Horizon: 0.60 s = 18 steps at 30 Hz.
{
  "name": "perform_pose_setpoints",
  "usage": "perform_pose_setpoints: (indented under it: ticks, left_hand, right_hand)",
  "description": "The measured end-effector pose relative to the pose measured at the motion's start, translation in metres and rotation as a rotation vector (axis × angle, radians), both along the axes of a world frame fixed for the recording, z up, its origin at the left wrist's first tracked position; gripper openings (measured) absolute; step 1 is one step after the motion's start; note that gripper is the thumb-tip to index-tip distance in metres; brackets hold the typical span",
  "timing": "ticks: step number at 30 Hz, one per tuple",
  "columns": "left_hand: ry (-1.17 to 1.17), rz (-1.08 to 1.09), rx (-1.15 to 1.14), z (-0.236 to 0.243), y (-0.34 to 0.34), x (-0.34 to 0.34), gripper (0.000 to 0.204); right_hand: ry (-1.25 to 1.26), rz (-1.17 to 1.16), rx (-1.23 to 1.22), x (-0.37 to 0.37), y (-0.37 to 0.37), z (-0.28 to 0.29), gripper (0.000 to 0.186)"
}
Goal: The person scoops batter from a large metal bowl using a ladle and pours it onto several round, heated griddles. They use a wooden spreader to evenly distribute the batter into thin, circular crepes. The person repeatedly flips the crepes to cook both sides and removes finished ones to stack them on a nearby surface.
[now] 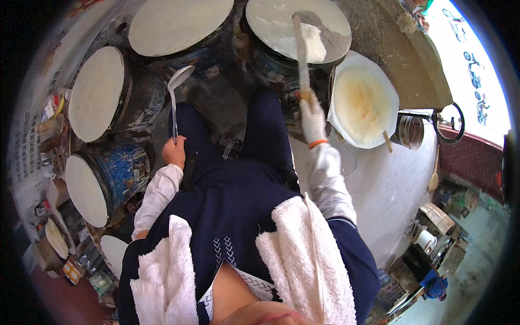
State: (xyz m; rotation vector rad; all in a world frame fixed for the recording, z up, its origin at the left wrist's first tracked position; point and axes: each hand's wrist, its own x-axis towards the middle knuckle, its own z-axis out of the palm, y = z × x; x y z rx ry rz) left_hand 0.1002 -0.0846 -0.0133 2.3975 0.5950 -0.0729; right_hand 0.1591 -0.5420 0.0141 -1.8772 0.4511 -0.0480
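White paste (314, 46) sits in a lump on the upper right griddle (337, 47), just right of a flat stick (301, 54); contact looks likely. Right hand (313, 115), gloved, fingers closed round the stick's near end. Left hand (174, 153), bare, fist closed round the handle of a ladle (179, 79), its bowl out over the gap between drums.

Risks (judgement): uneven pressure on the stick could leave thin spots or tear the pale layer; too steep a tilt could push the lump over the rim. A tipped ladle could drip on the trousers (265, 124). The left sleeve (157, 197) is near the lower left disc (112, 252) and might brush it.

Materials: paste thick, glossy, irregular; exposed griddle grey and smeared; stick long, straight, pale; ladle metallic, whitish-coated bowl. Right of the griddle: round, thin-looking sheets (360, 100), cream with a tan centre, on a crinkled white wrap (394, 96). Left: more smooth matte discs (181, 24), and a blue drum (127, 168), paint scuffed. Looped towel (309, 254) on the shoulders.
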Motion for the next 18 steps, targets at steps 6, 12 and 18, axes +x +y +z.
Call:
perform_pose_setpoints:
  ticks: [6, 12, 18]
  left_hand:
    - [-0.017, -0.051, 0.028, 0.004, -0.013, 0.006, 0.03]
    - [-0.033, -0.035, 0.042, 0.006, -0.021, 0.004, 0.03]
    - [0.039, -0.029, 0.072, 0.003, -0.02, 0.01, 0.03]
  right_hand:
    - [0.243, 0.034, 0.223, 0.034, -0.078, 0.074, 0.051]
    - [0.073, 0.048, 0.103, -0.018, -0.051, 0.017, 0.051]
    - [-0.009, -0.008, -0.511, 0.05, -0.111, 0.026, 0.045]
